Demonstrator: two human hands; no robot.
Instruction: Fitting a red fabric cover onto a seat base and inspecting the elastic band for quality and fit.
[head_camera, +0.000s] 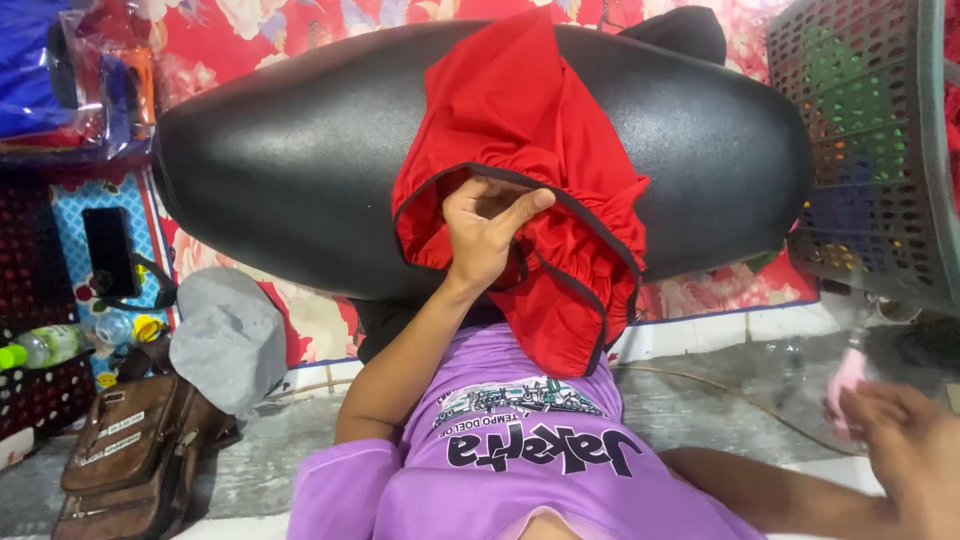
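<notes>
My left hand (487, 228) gripped the gathered edge of the red cover (520, 150), draped over the black seat (300, 150) and hiding its middle. My right hand (905, 455) was blurred at the frame's corner, closed on something pink (848, 378) I couldn't make out.

The grey floor (700, 400) carried a red flowered mat (300, 330). On the mat lay a long black seat (300, 150). Beside it, on the floor, were a grey cap (228, 340) and a brown bag (125, 455).
</notes>
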